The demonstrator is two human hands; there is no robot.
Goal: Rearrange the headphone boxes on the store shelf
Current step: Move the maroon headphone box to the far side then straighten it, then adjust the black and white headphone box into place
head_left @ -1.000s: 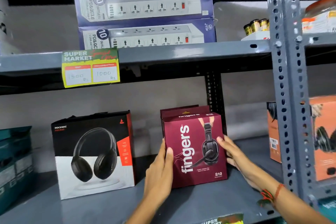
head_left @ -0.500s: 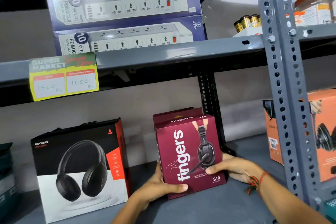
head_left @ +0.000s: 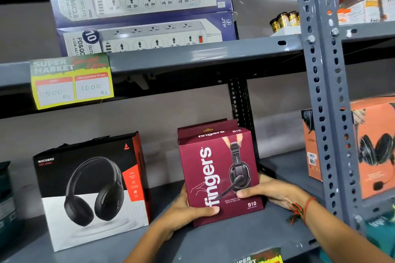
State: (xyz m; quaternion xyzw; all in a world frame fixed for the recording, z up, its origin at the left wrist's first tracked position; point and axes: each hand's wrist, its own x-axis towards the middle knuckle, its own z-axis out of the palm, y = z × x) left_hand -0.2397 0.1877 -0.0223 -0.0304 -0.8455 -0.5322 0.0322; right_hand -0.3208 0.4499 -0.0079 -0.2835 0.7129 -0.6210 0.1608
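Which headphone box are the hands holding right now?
The maroon box, gripped by left hand and right hand. The black-and-white box and orange box stand untouched.

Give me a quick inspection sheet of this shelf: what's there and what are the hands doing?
Surface: grey metal shelf, upper shelf above.
Job's things: maroon headphone box, another behind it; black headphone box standing left; orange headphone box right.
Clutter: power strip boxes, price tag, small jars.
Hands: left hand and right hand grip the maroon box.
Cables: nothing seen.
Surroundings: perforated upright.
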